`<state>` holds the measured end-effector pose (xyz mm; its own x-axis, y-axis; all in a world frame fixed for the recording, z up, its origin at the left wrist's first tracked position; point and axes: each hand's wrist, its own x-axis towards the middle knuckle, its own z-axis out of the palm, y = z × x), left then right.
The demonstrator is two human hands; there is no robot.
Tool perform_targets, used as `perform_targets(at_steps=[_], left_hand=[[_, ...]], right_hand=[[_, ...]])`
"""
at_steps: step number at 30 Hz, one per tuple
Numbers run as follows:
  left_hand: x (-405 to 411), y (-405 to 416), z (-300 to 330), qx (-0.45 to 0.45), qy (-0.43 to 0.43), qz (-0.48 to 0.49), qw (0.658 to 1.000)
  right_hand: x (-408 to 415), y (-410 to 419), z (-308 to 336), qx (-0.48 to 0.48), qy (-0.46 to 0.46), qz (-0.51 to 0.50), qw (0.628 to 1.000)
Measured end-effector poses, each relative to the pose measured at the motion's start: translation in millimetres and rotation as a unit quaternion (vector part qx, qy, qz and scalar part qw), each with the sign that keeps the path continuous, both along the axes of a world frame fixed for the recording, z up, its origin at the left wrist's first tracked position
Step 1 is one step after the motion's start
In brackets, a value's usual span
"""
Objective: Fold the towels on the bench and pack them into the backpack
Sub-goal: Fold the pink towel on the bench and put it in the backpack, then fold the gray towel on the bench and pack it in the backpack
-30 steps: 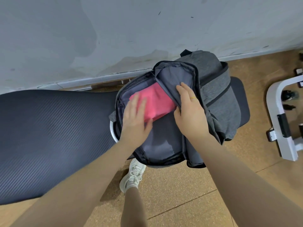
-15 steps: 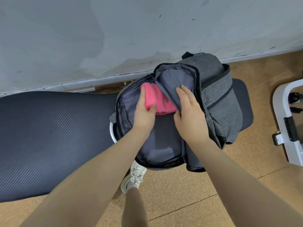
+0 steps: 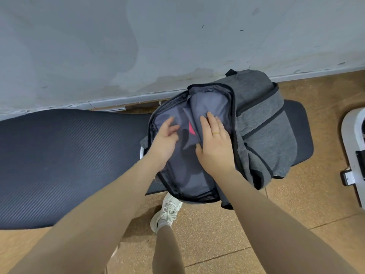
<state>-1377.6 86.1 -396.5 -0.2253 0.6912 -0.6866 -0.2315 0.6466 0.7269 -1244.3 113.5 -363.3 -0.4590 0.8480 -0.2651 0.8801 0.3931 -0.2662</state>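
The grey backpack [image 3: 262, 123] lies unzipped on the right end of the black padded bench [image 3: 59, 159]. Of the pink towel [image 3: 191, 129], only a thin sliver shows; the rest is hidden under the bag's grey inner flap [image 3: 209, 103]. My left hand [image 3: 165, 136] is inside the main compartment, just left of that sliver, fingers loose and motion-blurred, holding nothing. My right hand [image 3: 216, 143], with a gold ring, lies flat on the inner flap with its fingers straight and the thumb at the flap's edge.
A grey wall [image 3: 177, 40] runs right behind the bench. A white metal frame [image 3: 353, 147] stands on the brown floor at the right. My leg and white shoe [image 3: 167, 212] are below the bag, close to the bench's front edge.
The pink towel went deeper into the bag and is now almost covered by the inner flap. My left hand let go of it and drew back left; my right hand flattened on the flap.
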Motion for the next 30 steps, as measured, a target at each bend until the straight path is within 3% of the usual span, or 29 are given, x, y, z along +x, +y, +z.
perform_targets(at_steps=[3,6,12,16,22,26,30], left_hand=[[-16.8,-22.8,12.0,-0.027,0.048,-0.017,0.998],[-33.9,-35.6,37.8,-0.021,0.071,-0.036,0.997],[-54.9,-57.7,113.1,0.023,0.122,-0.135,0.983],[-45.4,-74.5,182.8,0.064,0.129,-0.234,0.962],[5.4,-94.0,265.6,0.141,0.177,-0.375,0.899],[67.7,-96.1,310.0,0.193,0.165,-0.426,0.868],[149.7,-99.4,332.7,0.231,0.162,-0.507,0.814]], right_hand=[[-6.0,-2.3,-1.8,-0.063,-0.088,0.031,0.994],[-16.6,2.0,14.6,-0.091,-0.111,0.017,0.989],[-10.8,-30.7,97.0,-0.063,-0.056,0.015,0.996],[11.1,-70.7,160.8,-0.100,-0.007,-0.056,0.993],[61.4,-125.6,258.5,-0.097,0.085,-0.206,0.970],[121.9,-158.6,295.3,-0.055,0.083,-0.244,0.965],[203.5,-194.3,309.3,-0.045,0.063,-0.323,0.943]])
